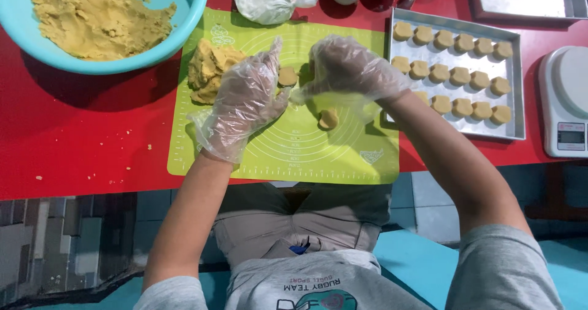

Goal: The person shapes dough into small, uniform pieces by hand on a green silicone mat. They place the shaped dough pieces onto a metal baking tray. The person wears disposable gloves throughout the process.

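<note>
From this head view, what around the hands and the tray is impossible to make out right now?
- Right hand: what it grips, if anything, is hidden by its back and the crinkled glove.
- Baking tray: its near-left corner is covered by the right forearm, so the count of dough pieces is uncertain.
- Blue bowl: cut off by the top edge.
- Scale: display too small to make out.

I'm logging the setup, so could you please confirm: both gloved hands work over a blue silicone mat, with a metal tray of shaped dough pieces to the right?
Not quite: the silicone mat is green, not blue, as the head view shows. The rest stands: the left hand and right hand, both gloved, work over it, and the metal tray of shaped dough pieces sits to the right.
</note>
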